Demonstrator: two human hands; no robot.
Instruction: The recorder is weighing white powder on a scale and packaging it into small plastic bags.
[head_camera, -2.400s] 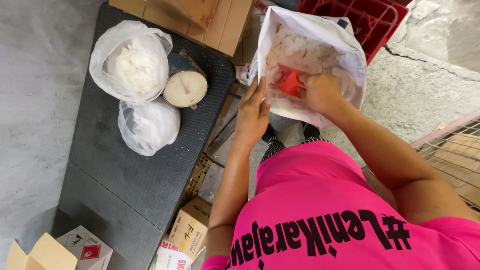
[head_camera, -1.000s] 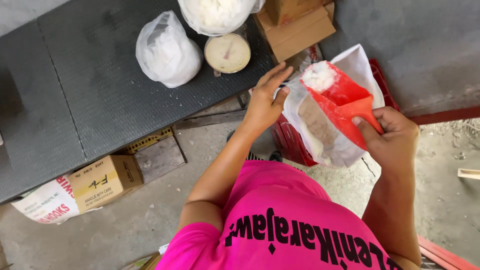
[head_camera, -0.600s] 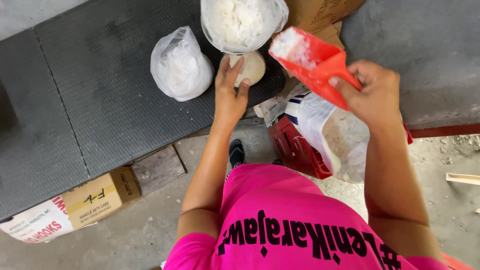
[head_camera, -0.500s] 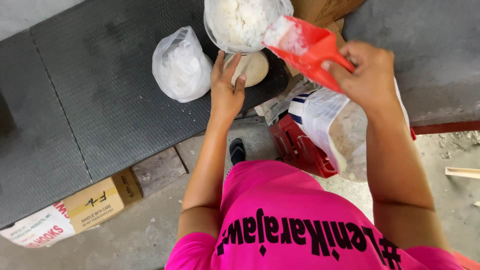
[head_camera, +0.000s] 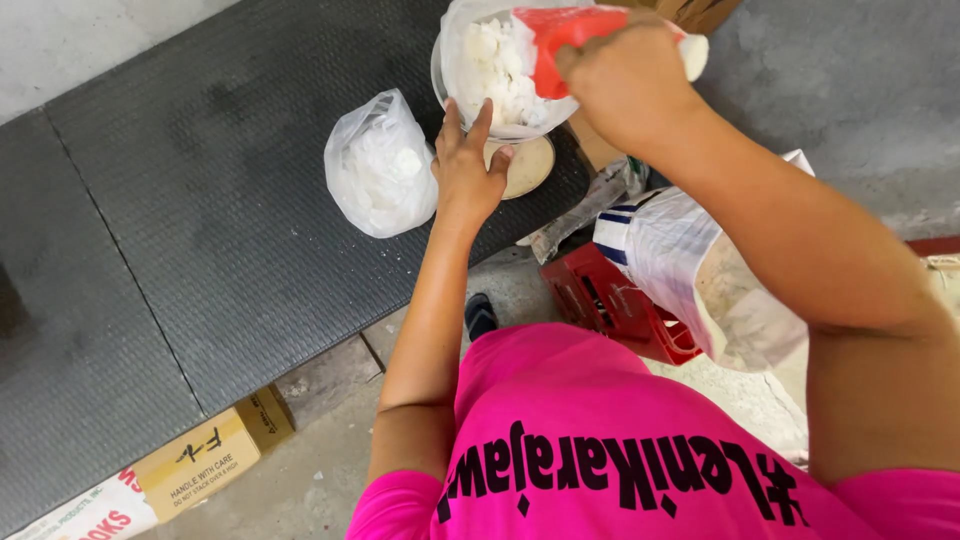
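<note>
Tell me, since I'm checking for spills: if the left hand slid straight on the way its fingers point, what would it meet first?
The left hand points up the dark mat toward the open plastic bag of white chunks. Its fingertips already seem to touch the bag's lower edge, so probably that bag, though depth is unclear.

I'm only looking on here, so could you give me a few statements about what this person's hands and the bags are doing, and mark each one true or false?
1. The right hand holds a red scoop over the open bag of white lumps. True.
2. The left hand rests flat on the floor. False: it is at the open bag's side.
3. A knotted plastic bag lies on the dark mat, left of the left hand. True.
4. The red crate sits on the mat. False: it stands on the ground beside it.
</note>
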